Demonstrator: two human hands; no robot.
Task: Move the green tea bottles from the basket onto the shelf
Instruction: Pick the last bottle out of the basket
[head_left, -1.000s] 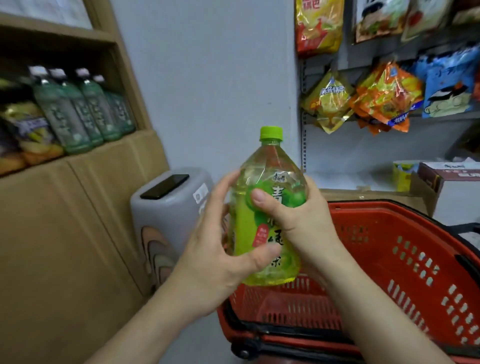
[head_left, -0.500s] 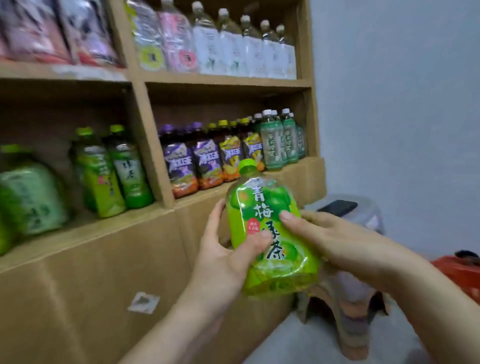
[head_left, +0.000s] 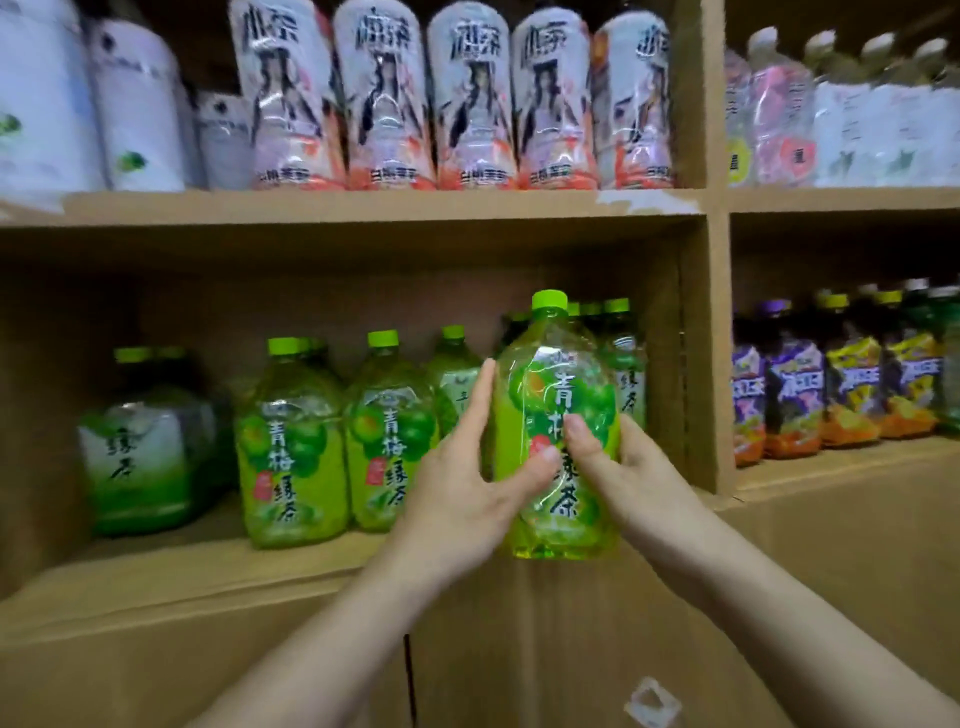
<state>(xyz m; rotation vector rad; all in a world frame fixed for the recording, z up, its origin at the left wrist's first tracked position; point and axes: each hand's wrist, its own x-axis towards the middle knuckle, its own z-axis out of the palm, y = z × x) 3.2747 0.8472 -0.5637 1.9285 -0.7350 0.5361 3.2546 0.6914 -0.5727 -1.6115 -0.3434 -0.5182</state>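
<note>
The person holds 1 bottle (head_left: 558, 364) of green tea upright in both hands, in front of the shelf (head_left: 208, 574), toward the right end of its front edge. The left hand (head_left: 457, 504) clasps the bottle's left side, fingers reaching up along the plastic and thumb laid across the label. The right hand (head_left: 631, 480) clasps the right side, its thumb on the label just beside the left thumb, its fingers hidden behind the bottle. The bottle's base shows lower than the shelf's front edge, against the cardboard front below it.

On the shelf, left of the held bottle, 2 matching bottles (head_left: 293, 452) stand side by side near the front edge. A pale bottle (head_left: 135, 457) stands toward the left end. Slim bottles (head_left: 628, 374) fill the right rear corner beside the divider (head_left: 701, 364). White bottles (head_left: 384, 98) line the board above, and purple bottles (head_left: 795, 395) stand in the compartment to the right.
</note>
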